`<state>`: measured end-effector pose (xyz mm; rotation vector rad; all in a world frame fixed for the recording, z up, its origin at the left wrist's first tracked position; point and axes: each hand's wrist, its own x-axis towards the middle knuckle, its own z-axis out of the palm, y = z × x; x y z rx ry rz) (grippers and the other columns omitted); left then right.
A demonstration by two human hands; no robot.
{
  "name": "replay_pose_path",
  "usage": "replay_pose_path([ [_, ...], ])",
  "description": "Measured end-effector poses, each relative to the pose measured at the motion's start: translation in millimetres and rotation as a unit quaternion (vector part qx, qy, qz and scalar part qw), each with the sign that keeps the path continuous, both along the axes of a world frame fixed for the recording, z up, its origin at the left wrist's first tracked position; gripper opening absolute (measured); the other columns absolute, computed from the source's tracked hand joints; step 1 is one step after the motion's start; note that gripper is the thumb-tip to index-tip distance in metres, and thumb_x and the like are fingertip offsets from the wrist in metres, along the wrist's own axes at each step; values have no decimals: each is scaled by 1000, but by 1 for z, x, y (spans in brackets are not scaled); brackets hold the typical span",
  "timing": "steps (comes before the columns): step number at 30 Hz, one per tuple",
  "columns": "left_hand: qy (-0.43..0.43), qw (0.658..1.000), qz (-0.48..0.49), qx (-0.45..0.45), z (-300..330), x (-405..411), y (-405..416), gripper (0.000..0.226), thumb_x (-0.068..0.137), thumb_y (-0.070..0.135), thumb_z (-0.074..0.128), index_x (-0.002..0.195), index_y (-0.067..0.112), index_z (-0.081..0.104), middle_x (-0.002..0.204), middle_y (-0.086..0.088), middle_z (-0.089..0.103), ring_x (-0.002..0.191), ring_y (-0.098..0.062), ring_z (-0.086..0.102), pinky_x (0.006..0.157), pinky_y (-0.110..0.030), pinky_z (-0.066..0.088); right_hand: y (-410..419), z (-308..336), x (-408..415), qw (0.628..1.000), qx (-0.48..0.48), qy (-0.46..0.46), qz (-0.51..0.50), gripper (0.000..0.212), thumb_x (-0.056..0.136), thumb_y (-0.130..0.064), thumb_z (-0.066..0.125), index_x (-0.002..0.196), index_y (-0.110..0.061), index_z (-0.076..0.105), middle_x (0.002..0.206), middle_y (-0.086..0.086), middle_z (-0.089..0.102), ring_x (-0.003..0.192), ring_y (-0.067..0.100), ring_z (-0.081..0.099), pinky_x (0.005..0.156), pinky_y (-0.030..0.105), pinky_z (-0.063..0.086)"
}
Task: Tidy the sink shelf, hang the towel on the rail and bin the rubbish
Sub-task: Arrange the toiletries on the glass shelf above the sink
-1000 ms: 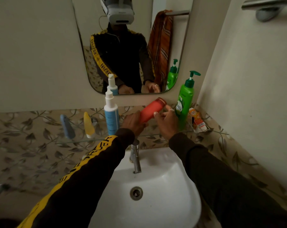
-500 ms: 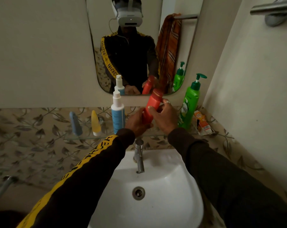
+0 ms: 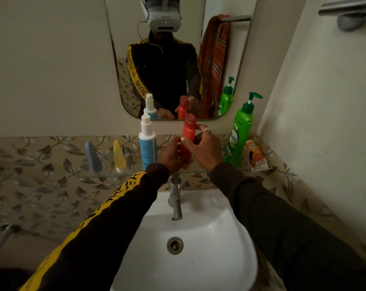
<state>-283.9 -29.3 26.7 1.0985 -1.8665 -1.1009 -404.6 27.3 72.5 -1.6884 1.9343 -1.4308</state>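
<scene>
A red bottle (image 3: 188, 131) stands upright at the middle of the glass shelf (image 3: 106, 174). My left hand (image 3: 171, 156) grips its lower part and my right hand (image 3: 205, 150) holds its side, thumb across the front. On the shelf to the left stand a white-and-blue pump bottle (image 3: 147, 143), a yellow tube (image 3: 119, 156) and a blue tube (image 3: 92, 157). To the right are a green pump bottle (image 3: 239, 133) and an orange crumpled packet (image 3: 256, 157). An orange striped towel (image 3: 212, 66) shows in the mirror, hung on a rail.
A white basin (image 3: 198, 248) with a chrome tap (image 3: 175, 198) lies below the shelf. A metal rail (image 3: 348, 9) is fixed to the right wall at the top. The mirror (image 3: 177, 59) hangs above the shelf. A chrome pipe (image 3: 1, 238) shows at lower left.
The red bottle was tilted to the right; both hands have turned it upright and set it down at the shelf. The view has shifted slightly downward.
</scene>
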Motion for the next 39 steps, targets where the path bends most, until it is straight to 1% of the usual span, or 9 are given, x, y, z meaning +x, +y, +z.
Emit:
replay_pose_path([
  [7, -9, 1000, 2, -9, 0, 1, 0, 56, 83, 4, 71, 125, 27, 42, 100, 11, 58, 71, 4, 67, 53, -13, 52, -1, -3, 0, 1000, 2, -5, 7, 60, 81, -45, 77, 131, -19, 56, 95, -3, 68, 87, 17, 68, 84, 41, 59],
  [13, -19, 1000, 2, -10, 2, 4, 3, 61, 80, 6, 74, 128, 26, 42, 103, 11, 58, 80, -2, 64, 53, -10, 51, 1, -5, 1, 1000, 0, 0, 15, 58, 81, -46, 77, 129, -19, 58, 98, -4, 64, 89, 16, 65, 79, 30, 54],
  [16, -17, 1000, 4, -17, 3, 5, 5, 65, 79, 7, 76, 131, 26, 42, 109, 7, 60, 89, -5, 62, 57, -14, 54, 2, -6, 3, 1000, -2, -4, 19, 58, 82, -45, 77, 130, -18, 58, 98, -6, 62, 87, 13, 63, 76, 24, 48],
  [19, -25, 999, 8, -33, 5, 5, 8, 68, 78, 11, 78, 134, 23, 42, 118, 3, 62, 98, -9, 63, 70, -24, 59, 2, -6, 3, 1000, -1, -8, 18, 59, 82, -45, 77, 130, -17, 58, 100, -5, 64, 86, 11, 63, 75, 23, 48],
  [23, -34, 997, 22, -72, 11, 6, 12, 76, 75, 17, 82, 139, 21, 41, 129, -1, 61, 114, -19, 60, 92, -38, 55, 5, -6, 4, 1000, 8, -17, 25, 62, 82, -46, 77, 133, -17, 56, 113, 3, 70, 94, 15, 67, 85, 32, 57],
  [26, -47, 995, 38, -80, 17, 9, 16, 89, 73, 20, 83, 147, 18, 33, 138, -5, 56, 123, -22, 56, 101, -44, 50, 8, -4, 4, 999, 13, -25, 27, 68, 82, -49, 75, 137, -17, 53, 116, 5, 70, 100, 18, 68, 90, 40, 59],
  [30, -62, 994, 36, -78, 23, 15, 22, 96, 73, 20, 83, 151, 15, 27, 144, -7, 51, 128, -23, 53, 105, -46, 47, 15, 1, 5, 1000, 5, -6, -8, 73, 80, -57, 72, 138, -17, 53, 112, 5, 69, 100, 20, 66, 89, 45, 57],
  [34, -75, 991, 41, -99, 29, 19, 30, 98, 74, 19, 83, 152, 13, 25, 145, -9, 50, 127, -24, 53, 104, -45, 47, 24, 4, 7, 1000, 4, -15, -20, 77, 80, -60, 69, 141, -18, 50, 118, 7, 67, 104, 21, 65, 92, 46, 56],
  [39, -81, 989, 35, -118, 35, 23, 40, 96, 75, 21, 82, 152, 12, 25, 146, -10, 48, 130, -26, 50, 105, -47, 45, 38, 8, 11, 999, -4, -18, -37, 83, 78, -67, 65, 142, -17, 49, 114, 3, 68, 100, 17, 65, 91, 44, 57],
])
